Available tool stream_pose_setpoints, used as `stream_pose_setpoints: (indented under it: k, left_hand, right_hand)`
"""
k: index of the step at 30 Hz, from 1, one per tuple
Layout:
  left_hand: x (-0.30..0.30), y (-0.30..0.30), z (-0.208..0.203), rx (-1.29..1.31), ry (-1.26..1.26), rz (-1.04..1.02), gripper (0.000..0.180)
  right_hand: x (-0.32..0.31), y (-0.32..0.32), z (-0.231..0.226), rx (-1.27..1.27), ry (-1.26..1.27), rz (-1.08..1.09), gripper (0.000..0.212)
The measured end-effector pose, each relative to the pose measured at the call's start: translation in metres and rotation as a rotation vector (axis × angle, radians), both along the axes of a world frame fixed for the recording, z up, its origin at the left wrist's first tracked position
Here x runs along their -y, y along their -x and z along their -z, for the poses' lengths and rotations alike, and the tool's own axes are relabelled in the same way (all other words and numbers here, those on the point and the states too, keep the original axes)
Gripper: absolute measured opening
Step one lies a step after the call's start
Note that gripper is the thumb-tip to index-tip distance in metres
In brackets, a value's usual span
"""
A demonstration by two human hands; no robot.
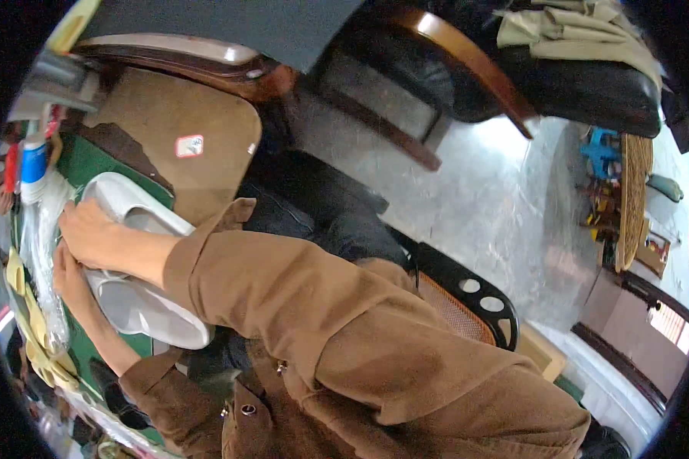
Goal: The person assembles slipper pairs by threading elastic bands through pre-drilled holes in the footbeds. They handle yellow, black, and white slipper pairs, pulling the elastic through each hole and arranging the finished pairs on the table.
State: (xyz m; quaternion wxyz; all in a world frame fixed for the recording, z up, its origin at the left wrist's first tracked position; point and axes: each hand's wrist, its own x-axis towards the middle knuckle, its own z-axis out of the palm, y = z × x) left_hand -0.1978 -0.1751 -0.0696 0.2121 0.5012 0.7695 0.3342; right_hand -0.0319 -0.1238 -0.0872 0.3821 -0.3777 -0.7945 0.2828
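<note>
Two white slip-on shoes lie side by side on a green surface point(147, 177), the upper shoe point(115, 190) partly under my right forearm and the lower shoe point(180, 327) nearer to me. Beyond their far left ends, my right hand point(88, 227) has its fingers curled and pressed together. Just below it, touching or almost touching, my left hand point(70, 279) is closed too. Both hands are right beside a clear crinkled plastic bag point(44, 268). What the fingertips hold, if anything, is too small and hidden to make out.
A blue-and-white container point(33, 162) stands behind the bag. Yellow sole-shaped pieces point(42, 363) lie along the left edge. Ahead is a brown board point(207, 115) with a small label. To the right are a woven-seat chair point(455, 310) and a black armchair point(582, 88) draped with beige cloth point(563, 34).
</note>
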Motion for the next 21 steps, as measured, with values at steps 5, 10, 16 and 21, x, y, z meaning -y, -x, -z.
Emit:
stream_pose_setpoints:
  k: [5,10,16,21]
  left_hand:
    - [-0.012,-0.02,0.011,0.218,-0.097,0.059,0.027]
    - [0.001,0.002,0.006,0.385,-0.079,-0.052,0.025]
    - [-0.001,-0.016,0.0,0.201,-0.183,0.004,0.026]
    - [0.003,-0.045,-0.007,0.151,-0.27,-0.137,0.027]
  right_hand:
    - [-0.009,0.006,0.004,0.053,0.096,0.026,0.029]
    - [0.003,0.008,0.004,0.066,-0.001,-0.001,0.022]
    - [-0.001,-0.002,-0.003,0.028,-0.032,-0.069,0.02]
    - [-0.006,-0.016,-0.005,-0.065,0.104,-0.069,0.021]
